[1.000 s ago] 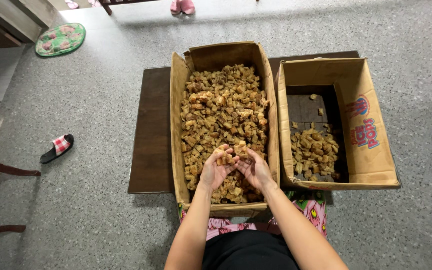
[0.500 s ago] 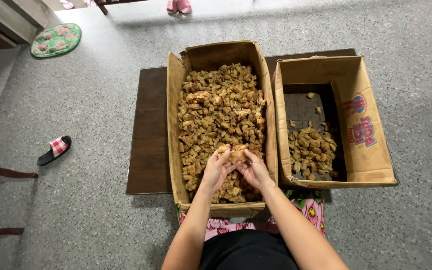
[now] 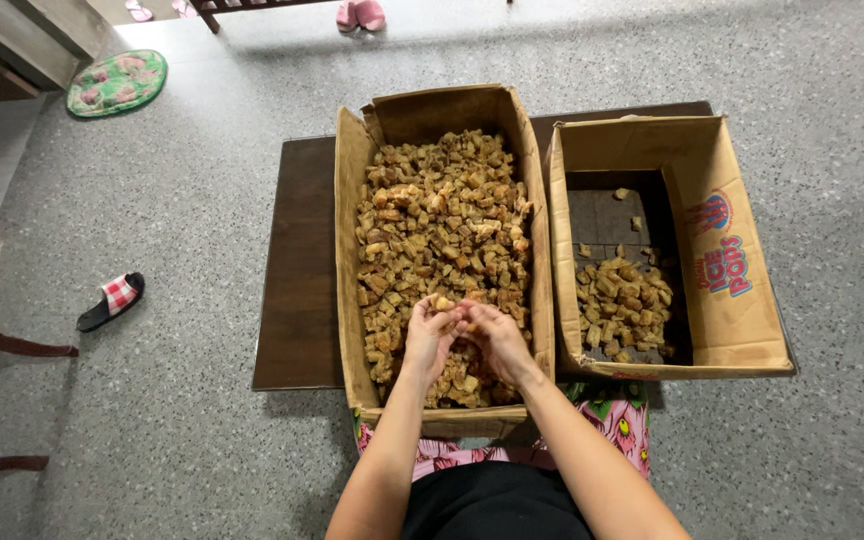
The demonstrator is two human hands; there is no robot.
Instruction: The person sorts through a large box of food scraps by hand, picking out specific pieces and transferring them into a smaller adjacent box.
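- Both hands work together over the near end of the full cardboard box [image 3: 442,250]. The left hand [image 3: 430,335] and right hand [image 3: 495,338] meet fingertip to fingertip, closed on one small tan chunk [image 3: 449,306] held between them just above the heap.
- The heap of brown chunks [image 3: 442,220] fills this box almost to the rim along its whole length; the piece in hand sits at the near third of it, roughly centred.
- A second cardboard box [image 3: 722,270] stands just to the right, touching or nearly touching the first. It holds a much smaller pile of like pieces [image 3: 620,305] at its near end, and the dark bottom shows at the far end.
- Both boxes rest on a low dark wooden bench [image 3: 297,280] set on a speckled grey floor [image 3: 152,200].
- Judgement on technique: the piece is small, so a pinch with fingertips of both hands, kept low over the box, should keep any dropped fragments inside it. Whether the piece is being split, peeled or only inspected cannot be told.
- Also present: a slipper with a red checked strap [image 3: 112,300] on the floor at left, a green mat [image 3: 117,82] at far left, and pink footwear [image 3: 362,14] at the top edge.
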